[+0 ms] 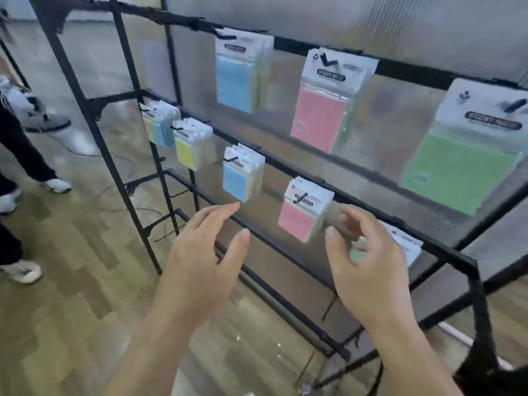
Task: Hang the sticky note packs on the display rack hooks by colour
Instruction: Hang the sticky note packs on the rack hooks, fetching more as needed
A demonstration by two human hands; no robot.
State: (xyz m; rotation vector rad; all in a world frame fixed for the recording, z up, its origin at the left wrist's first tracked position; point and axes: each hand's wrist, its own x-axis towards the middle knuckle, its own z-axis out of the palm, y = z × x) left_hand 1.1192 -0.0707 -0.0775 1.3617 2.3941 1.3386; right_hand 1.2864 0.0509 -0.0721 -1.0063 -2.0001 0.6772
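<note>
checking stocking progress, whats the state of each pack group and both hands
left hand: open, empty
right hand: open, empty
large blue pack: hung, top row
large pink pack: hung, top row
large green pack: hung, top row
mixed-colour packs: hung, lower row
yellow packs: hung, lower row
small blue packs: hung, lower row
small pink packs: hung, lower row
small green packs: lower row, partly behind right hand

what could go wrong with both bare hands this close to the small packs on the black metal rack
The right hand hides most of the small green sticky note pack; whether it sits on a hook cannot be seen, so it might drop.
The left hand hovers near the small blue sticky note pack; a bump could knock it off its short black hook.
</note>
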